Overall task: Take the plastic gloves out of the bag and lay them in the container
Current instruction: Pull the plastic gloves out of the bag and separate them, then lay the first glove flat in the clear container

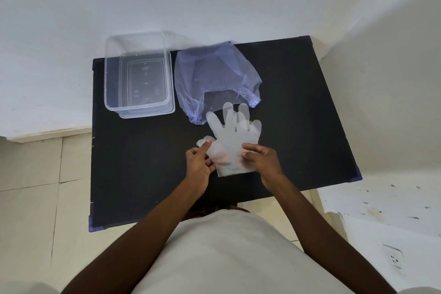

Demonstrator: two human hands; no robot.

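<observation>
Black counter (298,126) carries everything. Clear container (112,93) sits far left, nothing in it that I can see. Blue-tinted bag (214,71) lies just right of it, slack, mouth toward the person. Plastic gloves (230,133) are between both hands, out of the bag, fingers pointing at its mouth. Left hand (199,164) grip pinches the cuff's left edge; right hand (262,159) grip pinches the right edge.

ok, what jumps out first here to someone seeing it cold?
The clear plastic gloves, held by both hands at centre over the black table, left hand and right hand pinching the cuff edges. Behind them lies the bluish bag, with the empty clear container at far left.
</observation>
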